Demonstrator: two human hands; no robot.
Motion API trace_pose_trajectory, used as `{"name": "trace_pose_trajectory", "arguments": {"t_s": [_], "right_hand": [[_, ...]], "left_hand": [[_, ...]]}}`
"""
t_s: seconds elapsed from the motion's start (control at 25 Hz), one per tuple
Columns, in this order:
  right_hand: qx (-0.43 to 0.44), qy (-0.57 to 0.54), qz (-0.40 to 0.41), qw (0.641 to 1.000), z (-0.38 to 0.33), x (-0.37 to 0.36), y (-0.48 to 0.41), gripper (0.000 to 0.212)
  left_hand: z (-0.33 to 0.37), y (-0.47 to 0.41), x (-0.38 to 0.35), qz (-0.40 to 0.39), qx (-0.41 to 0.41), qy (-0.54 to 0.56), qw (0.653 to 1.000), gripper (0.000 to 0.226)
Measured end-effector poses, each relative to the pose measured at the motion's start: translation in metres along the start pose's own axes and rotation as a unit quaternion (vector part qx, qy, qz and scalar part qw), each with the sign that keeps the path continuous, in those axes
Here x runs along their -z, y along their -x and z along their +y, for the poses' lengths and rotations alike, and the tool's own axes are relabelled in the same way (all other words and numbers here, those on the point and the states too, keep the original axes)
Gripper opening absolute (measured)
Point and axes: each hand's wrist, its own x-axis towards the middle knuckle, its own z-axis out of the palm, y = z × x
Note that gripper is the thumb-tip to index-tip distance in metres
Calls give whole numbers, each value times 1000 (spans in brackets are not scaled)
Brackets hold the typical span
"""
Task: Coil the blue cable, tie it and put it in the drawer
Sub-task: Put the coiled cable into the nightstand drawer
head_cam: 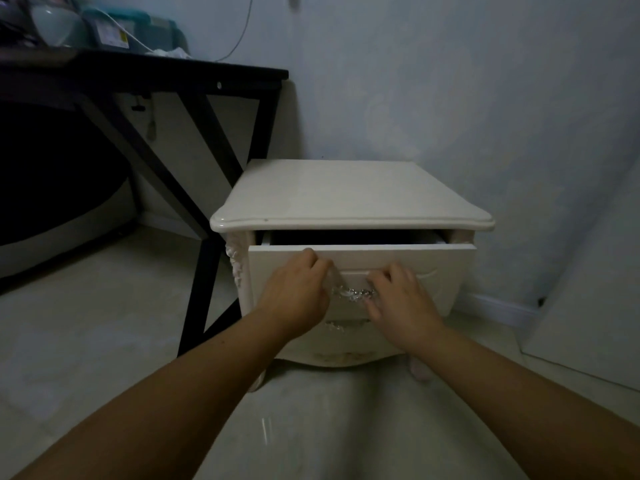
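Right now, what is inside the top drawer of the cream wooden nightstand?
The cream top drawer is open only a crack: a dark gap and white side edges show. No blue cable is visible; the nightstand top covers the rest.

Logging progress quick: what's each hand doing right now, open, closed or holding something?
Left hand: curled at the drawer handle; grip cannot be told.
Right hand: fingers at the handle's other end; grip cannot be told.

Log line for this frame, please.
top drawer: slightly open | left hand: on its front | right hand: by handle | blue cable: not in view
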Motion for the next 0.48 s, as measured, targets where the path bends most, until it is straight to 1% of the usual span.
{"name": "trace_pose_trajectory", "arguments": {"t_s": [0.16,0.32,0.4,0.48], "right_hand": [[-13,-11,-62,998,1,-8,-22,50],[-40,-18,-134,990,-2,-15,-40,64],[-47,-22,-135,990,-3,-19,-47,66],[-47,-34,-115,992,-5,-23,-52,65]], "left_hand": [[-9,-20,-13,-17,26,-7,999,60],[-17,-34,-21,-84,51,-20,995,75],[-19,-39,-23,-117,65,-31,991,81],[-18,-40,-25,-127,68,-32,989,82]]}}
